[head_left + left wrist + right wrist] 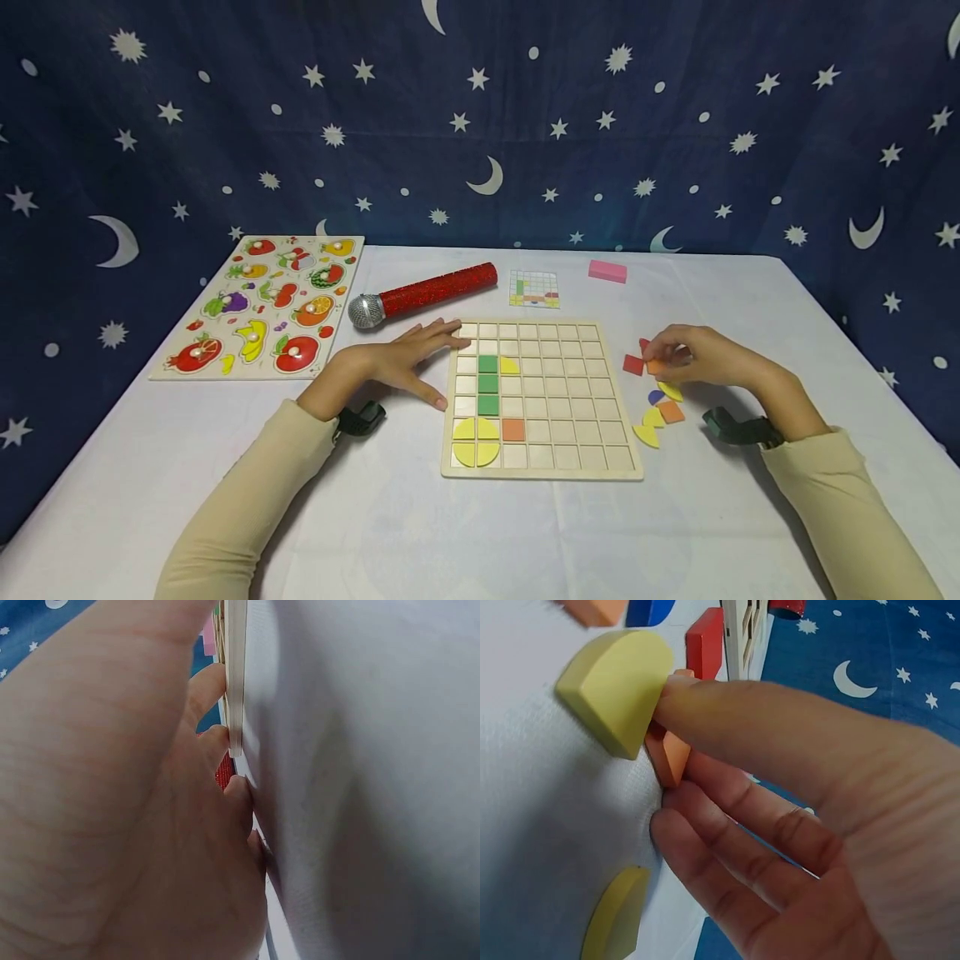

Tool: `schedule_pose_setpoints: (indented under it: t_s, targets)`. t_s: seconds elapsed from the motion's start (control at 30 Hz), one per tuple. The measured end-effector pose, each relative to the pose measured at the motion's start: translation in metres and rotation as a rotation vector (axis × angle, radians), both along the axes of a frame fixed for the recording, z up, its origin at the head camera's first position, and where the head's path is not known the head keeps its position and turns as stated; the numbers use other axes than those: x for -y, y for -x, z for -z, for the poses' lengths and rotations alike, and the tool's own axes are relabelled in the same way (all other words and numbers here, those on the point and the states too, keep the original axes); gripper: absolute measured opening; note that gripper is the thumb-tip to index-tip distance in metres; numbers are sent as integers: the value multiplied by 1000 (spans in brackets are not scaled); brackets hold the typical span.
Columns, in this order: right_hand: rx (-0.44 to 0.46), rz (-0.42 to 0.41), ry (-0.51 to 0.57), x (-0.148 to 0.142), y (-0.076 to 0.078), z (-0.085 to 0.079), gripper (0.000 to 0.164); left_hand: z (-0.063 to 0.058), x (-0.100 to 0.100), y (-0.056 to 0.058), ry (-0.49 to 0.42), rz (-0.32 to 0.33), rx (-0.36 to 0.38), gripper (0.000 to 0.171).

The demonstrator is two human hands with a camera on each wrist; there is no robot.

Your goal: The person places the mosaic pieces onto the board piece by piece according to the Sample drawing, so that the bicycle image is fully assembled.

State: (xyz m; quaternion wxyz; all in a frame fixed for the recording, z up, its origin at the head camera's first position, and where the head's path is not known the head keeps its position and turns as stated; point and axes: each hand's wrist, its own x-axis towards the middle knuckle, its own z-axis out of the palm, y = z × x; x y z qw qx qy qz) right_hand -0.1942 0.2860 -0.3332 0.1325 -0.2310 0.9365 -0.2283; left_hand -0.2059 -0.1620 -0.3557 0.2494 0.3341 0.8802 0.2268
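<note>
A wooden grid board lies on the table. Three green square tiles, several yellow quarter-circle tiles and one orange-red square tile sit in its cells. With fingers spread, my left hand rests at the board's left edge, thumb and fingertips touching the frame. Right of the board, my right hand pinches an orange tile between thumb and fingers, low over the cloth. Around it lie a red square tile, another orange tile, a blue piece and loose yellow pieces.
Behind the board lie a small printed pattern card and a pink block. A red microphone lies at the back left, beside a fruit puzzle board. A dark starry curtain hangs behind the table.
</note>
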Motion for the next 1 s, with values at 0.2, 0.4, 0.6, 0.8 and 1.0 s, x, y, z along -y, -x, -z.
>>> schedule_pose_setpoints:
  t_s: [0.2,0.4,0.6,0.8,1.0]
  targets:
    - [-15,-6,-6,0,-1,0,30,0,0,0,-4,2,0,94]
    - [-22,-10,-9,1,0,0,31,0,0,0,-6,6,-3,94]
    - [-41,-8,0,3,-2,-3,29,0,0,0,-3,3,-1,94]
    - [-40,-44,12,7,-4,-7,27,0,-1,0,2,-4,5,95]
    - [-25,-118,37,16,-7,-8,23,-1,-1,0,7,-7,2,96]
